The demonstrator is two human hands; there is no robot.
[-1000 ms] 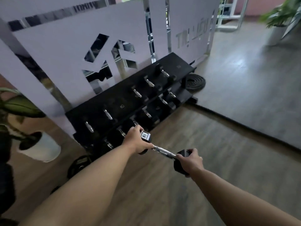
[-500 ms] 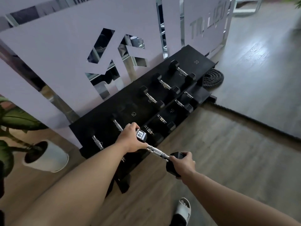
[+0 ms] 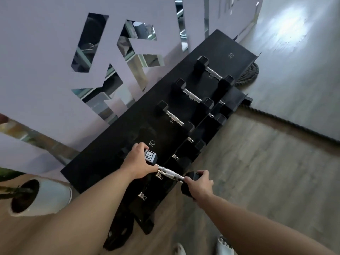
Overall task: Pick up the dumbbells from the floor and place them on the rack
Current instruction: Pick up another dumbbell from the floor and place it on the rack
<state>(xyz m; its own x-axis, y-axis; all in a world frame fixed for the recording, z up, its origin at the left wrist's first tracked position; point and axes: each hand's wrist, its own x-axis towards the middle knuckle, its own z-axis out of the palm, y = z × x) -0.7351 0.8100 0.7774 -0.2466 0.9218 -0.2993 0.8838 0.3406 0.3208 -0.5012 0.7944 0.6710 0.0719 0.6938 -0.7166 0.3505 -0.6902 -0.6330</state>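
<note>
I hold one black hex dumbbell (image 3: 170,173) with a chrome handle, marked 10, level over the front edge of the black rack (image 3: 128,142). My left hand (image 3: 138,163) grips its far head. My right hand (image 3: 199,184) grips its near head. The dumbbell hangs just in front of the bare spot on the top shelf labelled 10. Three dumbbells (image 3: 174,117) lie further right on that top shelf. More dumbbells sit on the lower shelf, mostly hidden by the top one.
A white pot with a plant (image 3: 39,196) stands left of the rack. A coiled rope (image 3: 248,73) lies behind the rack's right end. A purple panelled mirror wall backs the rack. My feet in white slippers (image 3: 222,245) show at the bottom, on wooden floor.
I have stepped closer to the rack, so it now fills more of the view. The dumbbell in both hands has moved up and forward over the rack's front edge.
</note>
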